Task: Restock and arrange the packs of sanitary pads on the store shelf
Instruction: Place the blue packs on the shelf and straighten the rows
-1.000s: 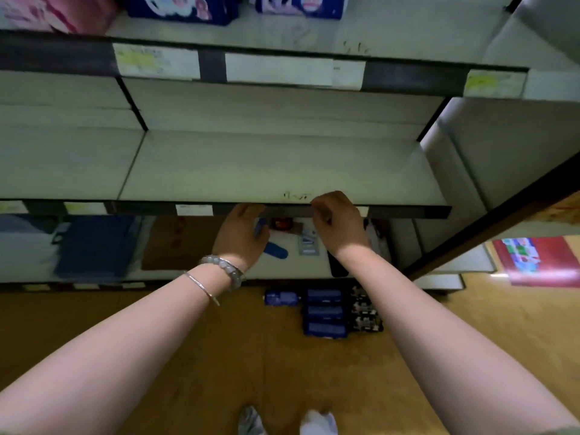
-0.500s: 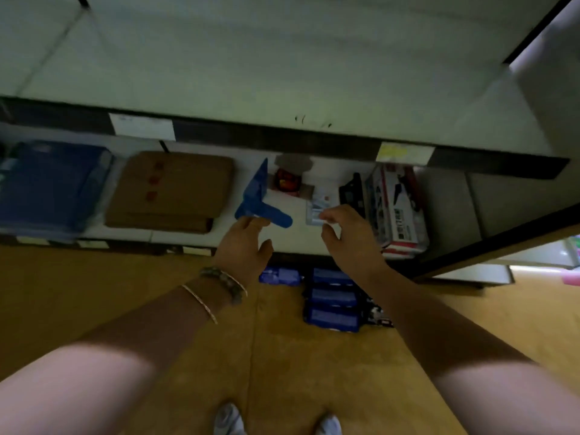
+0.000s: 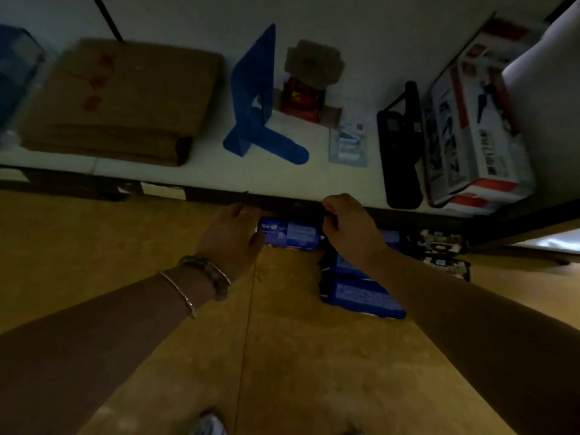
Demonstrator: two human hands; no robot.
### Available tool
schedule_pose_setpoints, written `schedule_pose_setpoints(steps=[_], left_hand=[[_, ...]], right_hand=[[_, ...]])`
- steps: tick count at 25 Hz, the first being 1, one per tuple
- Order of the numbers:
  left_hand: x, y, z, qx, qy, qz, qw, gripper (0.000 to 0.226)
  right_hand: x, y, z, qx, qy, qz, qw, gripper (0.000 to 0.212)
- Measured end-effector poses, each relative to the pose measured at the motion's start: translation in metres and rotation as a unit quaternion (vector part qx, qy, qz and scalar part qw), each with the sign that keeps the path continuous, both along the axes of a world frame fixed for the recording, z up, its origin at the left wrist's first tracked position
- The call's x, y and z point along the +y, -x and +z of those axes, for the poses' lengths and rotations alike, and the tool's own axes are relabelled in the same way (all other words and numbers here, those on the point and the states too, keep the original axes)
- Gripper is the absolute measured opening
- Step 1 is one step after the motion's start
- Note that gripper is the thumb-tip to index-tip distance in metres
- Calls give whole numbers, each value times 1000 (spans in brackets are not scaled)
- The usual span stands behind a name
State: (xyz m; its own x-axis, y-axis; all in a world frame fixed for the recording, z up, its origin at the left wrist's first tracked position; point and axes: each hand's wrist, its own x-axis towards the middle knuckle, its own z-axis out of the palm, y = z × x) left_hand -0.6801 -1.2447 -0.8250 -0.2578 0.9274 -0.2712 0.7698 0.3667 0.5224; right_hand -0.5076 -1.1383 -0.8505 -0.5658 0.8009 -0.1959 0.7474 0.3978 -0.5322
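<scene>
Fingers (image 3: pixel 336 204) of the right hand (image 3: pixel 353 235) and the left hand (image 3: pixel 230 237) curl around both ends of one blue pack of pads (image 3: pixel 288 235); I see it between them, just before the bottom shelf (image 3: pixel 204 172) edge.

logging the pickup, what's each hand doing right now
Left hand: grips the left end of the blue pack.
Right hand: grips the right end of the same pack.
</scene>
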Motion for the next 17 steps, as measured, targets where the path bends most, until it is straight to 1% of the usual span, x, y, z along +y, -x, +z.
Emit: schedule_pose_setpoints(steps=[5,9,13,15,17], left_hand=[[3,14,-58,0,4,21,1000,41],[2,18,-88,0,28,29,999,44],[2,21,-102,-12,32,29,999,46],[5,24,-103,-13,27,37,999,46],[7,26,-102,-12,27,36,999,47]], right_hand=[[11,7,-77,-120,17,39,992,60],[11,24,-119,-213,36,98,971,72],[4,42,-144,-285,9,138,949,74],[2,47,-153,-316,-16,149,937,70],[4,51,-158,-327,-27,148,933,63]])
